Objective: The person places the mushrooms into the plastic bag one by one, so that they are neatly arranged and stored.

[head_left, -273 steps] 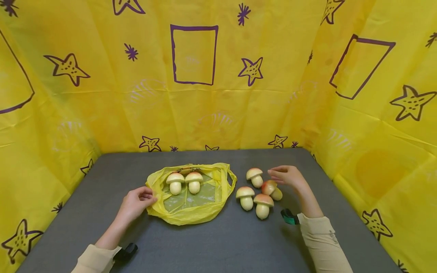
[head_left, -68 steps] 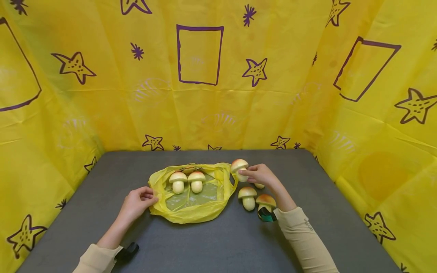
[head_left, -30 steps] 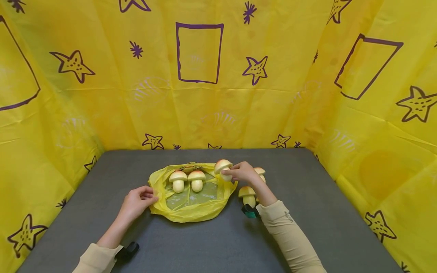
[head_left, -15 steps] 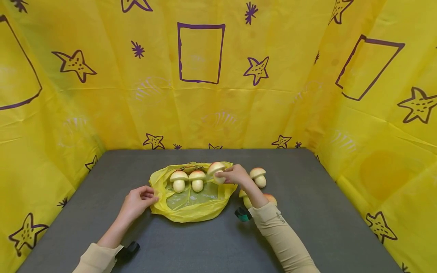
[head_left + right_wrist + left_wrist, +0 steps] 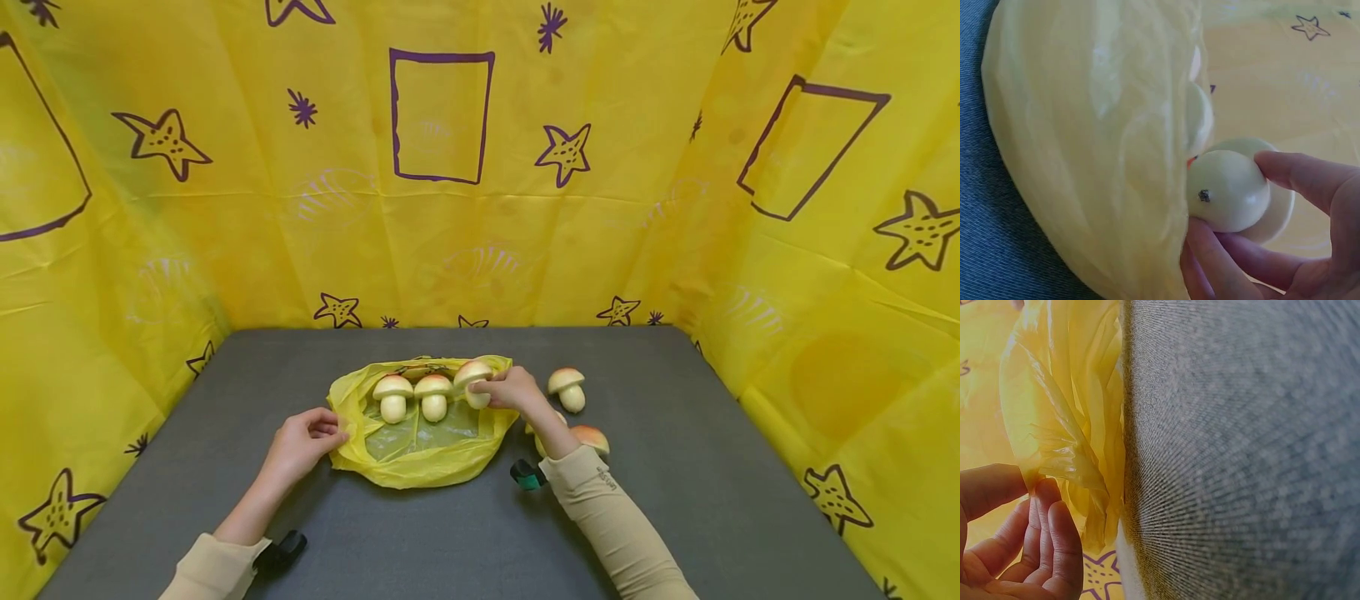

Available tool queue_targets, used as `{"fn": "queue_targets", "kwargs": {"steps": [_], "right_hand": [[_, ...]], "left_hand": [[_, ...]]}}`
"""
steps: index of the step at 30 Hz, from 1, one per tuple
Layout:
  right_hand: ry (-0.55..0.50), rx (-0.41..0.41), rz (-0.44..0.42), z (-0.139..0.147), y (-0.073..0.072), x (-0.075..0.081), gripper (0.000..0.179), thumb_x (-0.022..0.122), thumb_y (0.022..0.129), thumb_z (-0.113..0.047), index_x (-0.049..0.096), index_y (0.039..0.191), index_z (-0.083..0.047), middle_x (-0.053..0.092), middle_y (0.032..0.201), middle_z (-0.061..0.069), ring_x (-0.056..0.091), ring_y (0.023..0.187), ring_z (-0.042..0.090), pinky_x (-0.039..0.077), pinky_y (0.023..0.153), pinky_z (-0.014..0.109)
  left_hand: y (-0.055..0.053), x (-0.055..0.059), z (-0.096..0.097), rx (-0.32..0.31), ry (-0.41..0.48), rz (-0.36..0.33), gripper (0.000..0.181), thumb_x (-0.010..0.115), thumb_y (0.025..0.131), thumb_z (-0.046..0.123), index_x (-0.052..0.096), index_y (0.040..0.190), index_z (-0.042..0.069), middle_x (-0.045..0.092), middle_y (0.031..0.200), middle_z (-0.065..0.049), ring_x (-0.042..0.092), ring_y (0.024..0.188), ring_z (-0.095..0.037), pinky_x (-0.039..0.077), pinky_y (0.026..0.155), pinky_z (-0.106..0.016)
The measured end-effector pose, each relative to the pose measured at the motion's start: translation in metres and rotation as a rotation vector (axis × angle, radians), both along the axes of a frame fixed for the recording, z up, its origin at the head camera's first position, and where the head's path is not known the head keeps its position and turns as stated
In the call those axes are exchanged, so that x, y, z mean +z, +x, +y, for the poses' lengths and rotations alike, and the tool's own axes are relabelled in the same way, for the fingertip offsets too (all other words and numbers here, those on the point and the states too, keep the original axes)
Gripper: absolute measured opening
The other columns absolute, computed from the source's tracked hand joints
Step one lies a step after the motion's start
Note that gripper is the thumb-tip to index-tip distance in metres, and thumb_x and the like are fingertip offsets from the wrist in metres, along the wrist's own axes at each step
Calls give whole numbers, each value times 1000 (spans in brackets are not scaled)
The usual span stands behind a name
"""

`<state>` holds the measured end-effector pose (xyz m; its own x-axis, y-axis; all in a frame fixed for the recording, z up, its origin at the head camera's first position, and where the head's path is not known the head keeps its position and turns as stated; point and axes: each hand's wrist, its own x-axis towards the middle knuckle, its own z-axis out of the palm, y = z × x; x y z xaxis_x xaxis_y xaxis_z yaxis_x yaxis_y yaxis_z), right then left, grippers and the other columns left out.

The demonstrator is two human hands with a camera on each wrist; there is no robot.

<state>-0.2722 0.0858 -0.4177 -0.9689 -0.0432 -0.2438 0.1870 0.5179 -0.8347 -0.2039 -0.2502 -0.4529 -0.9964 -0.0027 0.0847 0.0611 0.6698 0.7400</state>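
Observation:
A yellow plastic bag (image 5: 420, 471) lies with its mouth spread on the dark table. My left hand (image 5: 302, 450) pinches its left rim between thumb and fingertips, as the left wrist view also shows. Inside, two toy mushrooms stand side by side, the left mushroom (image 5: 393, 398) and the middle mushroom (image 5: 433, 397). My right hand (image 5: 517, 390) grips a third mushroom (image 5: 472, 375) by its stem, over the bag's right part. Up close in the right wrist view, thumb and fingers hold this mushroom's pale stem (image 5: 1229, 190) at the bag's edge.
Right of the bag, a mushroom (image 5: 567, 388) stands on the grey table (image 5: 420, 550). Another mushroom (image 5: 591, 438) and one more are partly hidden behind my right forearm. Yellow patterned cloth (image 5: 442, 250) encloses the table at the back and sides.
My right hand has picked up a mushroom from the group on the right and carried it left, over the bag. The left hand has stayed on the bag's rim.

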Motion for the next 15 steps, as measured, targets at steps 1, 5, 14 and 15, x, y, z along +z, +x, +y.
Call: {"fn": "queue_targets", "kwargs": {"steps": [1,5,14,15], "right_hand": [[7,-2,7,0,0,-1,35,77,76,-39,73,77,-4,68,107,15,71,78,22,54,66,27],[64,-3,43,-2,0,-5,39,76,76,-42,63,55,-11,71,83,17,69,73,25,49,58,26],[138,-9,71,-5,0,-13,49,76,76,-43,53,46,-13,68,66,19,65,58,23,34,45,22],[141,-9,69,-5,0,-14,48,76,76,-43,55,47,-11,68,67,19,65,57,22,34,44,22]], "left_hand": [[0,0,0,2,2,0,24,74,81,17,65,97,1,67,88,-8,60,76,-13,48,63,-21],[1,2,0,4,5,3,24,74,80,16,65,96,1,68,87,-8,61,75,-14,48,63,-21],[1,4,1,5,7,-19,25,74,81,18,65,98,2,67,88,-8,60,76,-13,48,63,-21],[1,4,1,6,7,-19,25,74,81,18,65,98,2,67,88,-8,60,76,-14,48,63,-21]]}}
